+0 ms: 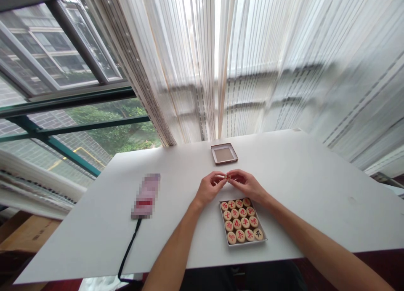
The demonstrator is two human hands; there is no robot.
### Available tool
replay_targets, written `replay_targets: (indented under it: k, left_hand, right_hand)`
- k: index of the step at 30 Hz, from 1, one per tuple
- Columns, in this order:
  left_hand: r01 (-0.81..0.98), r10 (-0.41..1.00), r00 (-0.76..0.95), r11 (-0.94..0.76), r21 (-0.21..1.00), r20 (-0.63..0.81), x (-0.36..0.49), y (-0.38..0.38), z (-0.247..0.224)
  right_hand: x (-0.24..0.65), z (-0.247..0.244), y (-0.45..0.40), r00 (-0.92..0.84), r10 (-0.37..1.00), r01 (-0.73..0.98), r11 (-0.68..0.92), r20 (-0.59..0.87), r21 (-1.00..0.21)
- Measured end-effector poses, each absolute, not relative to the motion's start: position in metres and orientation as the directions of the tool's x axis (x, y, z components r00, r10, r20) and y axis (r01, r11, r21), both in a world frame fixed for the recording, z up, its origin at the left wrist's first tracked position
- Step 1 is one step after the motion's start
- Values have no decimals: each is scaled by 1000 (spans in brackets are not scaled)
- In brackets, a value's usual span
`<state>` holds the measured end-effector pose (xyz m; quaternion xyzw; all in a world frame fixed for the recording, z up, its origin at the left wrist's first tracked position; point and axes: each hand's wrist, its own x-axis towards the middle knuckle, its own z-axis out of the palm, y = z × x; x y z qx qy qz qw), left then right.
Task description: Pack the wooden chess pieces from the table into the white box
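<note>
My left hand point(211, 186) and my right hand point(245, 183) meet above the white table, thumbs and fingers closed. Pinched between their fingertips is a small xiangqi piece point(227, 177), pale with a bit of red showing; its character is too small to read. Just below the hands, nearer to me, lies an open box point(222, 223) filled with rows of round wooden xiangqi pieces. Most of these carry red characters, and a black-marked piece point(258, 234) sits in the near right corner. Beyond my hands rests the box lid point(224, 154), its inside facing up.
On the left of the white table point(176, 177) lies a blurred-out pinkish object point(147, 196) with a black strap point(128, 249) hanging over the near edge. A curtain point(252, 63) and a window stand behind the table. A cardboard box point(28, 234) is at the lower left.
</note>
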<state>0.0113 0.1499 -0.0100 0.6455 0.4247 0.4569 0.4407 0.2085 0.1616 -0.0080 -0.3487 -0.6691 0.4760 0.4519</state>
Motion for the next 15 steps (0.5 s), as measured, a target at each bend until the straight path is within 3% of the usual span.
replay_targets:
  k: [15]
  left_hand:
    - [430, 920, 220, -390, 814, 324, 0, 146, -3]
  right_hand:
    - [213, -13, 166, -377, 906, -9, 204, 192, -979]
